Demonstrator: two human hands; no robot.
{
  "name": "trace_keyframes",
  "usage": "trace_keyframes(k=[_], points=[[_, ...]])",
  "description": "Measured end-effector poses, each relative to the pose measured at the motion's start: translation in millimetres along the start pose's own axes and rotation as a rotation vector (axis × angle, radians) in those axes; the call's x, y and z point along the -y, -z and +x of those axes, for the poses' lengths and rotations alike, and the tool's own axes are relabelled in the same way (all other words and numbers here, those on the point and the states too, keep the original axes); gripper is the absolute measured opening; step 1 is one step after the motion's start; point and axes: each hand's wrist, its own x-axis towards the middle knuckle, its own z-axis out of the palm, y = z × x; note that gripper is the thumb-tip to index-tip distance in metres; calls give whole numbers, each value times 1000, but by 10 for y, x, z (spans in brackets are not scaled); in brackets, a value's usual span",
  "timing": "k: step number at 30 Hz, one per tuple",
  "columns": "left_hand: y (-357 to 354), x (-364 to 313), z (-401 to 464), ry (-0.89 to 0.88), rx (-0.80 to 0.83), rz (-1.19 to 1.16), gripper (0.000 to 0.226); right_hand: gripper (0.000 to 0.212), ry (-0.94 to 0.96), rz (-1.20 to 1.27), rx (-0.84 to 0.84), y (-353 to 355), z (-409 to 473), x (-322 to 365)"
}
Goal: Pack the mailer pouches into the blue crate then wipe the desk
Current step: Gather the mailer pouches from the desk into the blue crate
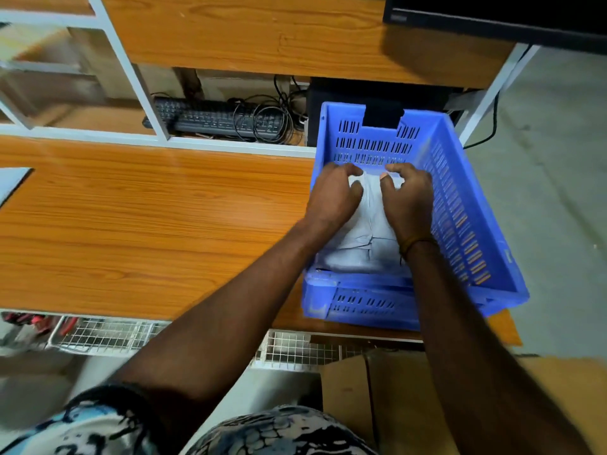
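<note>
Both hands, left hand [333,195] and right hand [409,200], pinch the grey mailer pouches [358,247] down inside the blue crate [473,224]; the crate overhangs the bench [131,231] edge, so hard pressing risks tipping it.

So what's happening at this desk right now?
A person has both hands inside a blue slotted plastic crate at the right end of a wooden desk. The left hand and right hand press on pale grey mailer pouches lying in the crate. The rest of the desktop in view looks nearly bare, and no wiping cloth is visible.
</note>
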Motion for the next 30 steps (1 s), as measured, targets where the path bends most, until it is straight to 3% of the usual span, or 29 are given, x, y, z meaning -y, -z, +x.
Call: trace_keyframes(k=[3,6,17,30], points=[[473,86,-310,-137,-152,-96,27,23,147,122,-72,-15,-343,376],[951,387,-672,-129,-258,-138,23,23,220,193,9,-224,-734,772],[2356,1974,-1812,219,-520,-86,15,25,354,235,512,-1504,-2039,2055],[3589,3238,-2793,499,-670,46,23,27,464,169,797,-2778,-3274,3074]])
